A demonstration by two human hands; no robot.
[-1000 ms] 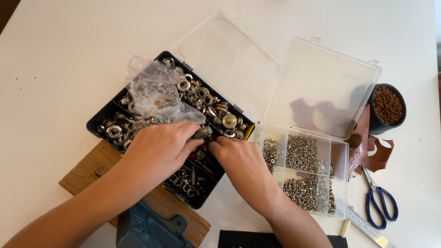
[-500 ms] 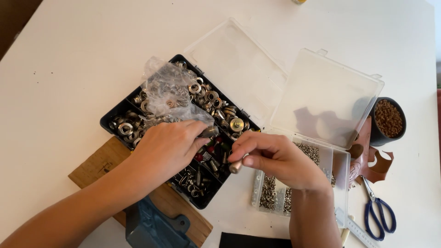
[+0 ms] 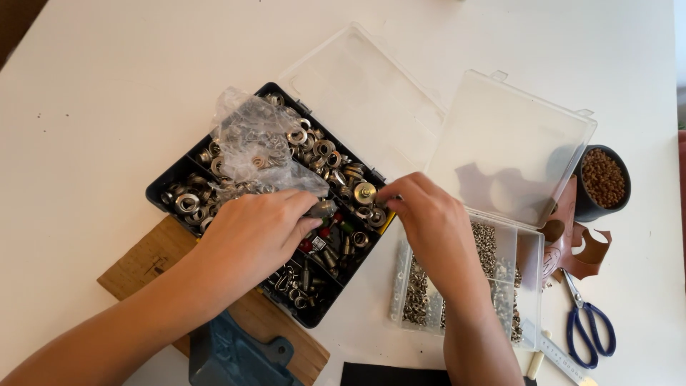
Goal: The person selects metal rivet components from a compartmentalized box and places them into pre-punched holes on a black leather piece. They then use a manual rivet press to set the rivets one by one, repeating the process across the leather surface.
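A black compartment box (image 3: 163,191) holds metal rings, eyelets and small parts, with a crumpled clear plastic bag (image 3: 254,146) lying on its left side. My left hand (image 3: 250,239) rests over the box's middle, its fingertips pinched on a small grey metal piece (image 3: 323,209). My right hand (image 3: 429,229) reaches in from the right, fingers curled and tips touching the rings near a large round washer (image 3: 366,193). Whether it holds anything is hidden by the fingers.
A clear plastic box of tiny silver rivets (image 3: 525,261) sits under my right wrist, its lid (image 3: 511,143) open behind. A dark cup of brown beads (image 3: 604,179), brown leather scraps (image 3: 582,250), blue scissors (image 3: 589,329), a ruler (image 3: 564,361), a wooden board (image 3: 143,261) and a blue-grey metal tool (image 3: 232,357) surround them.
My right hand has moved up from the rivet box edge to the ring compartment of the black box. My left hand stays over the box, still pinching the small metal piece.
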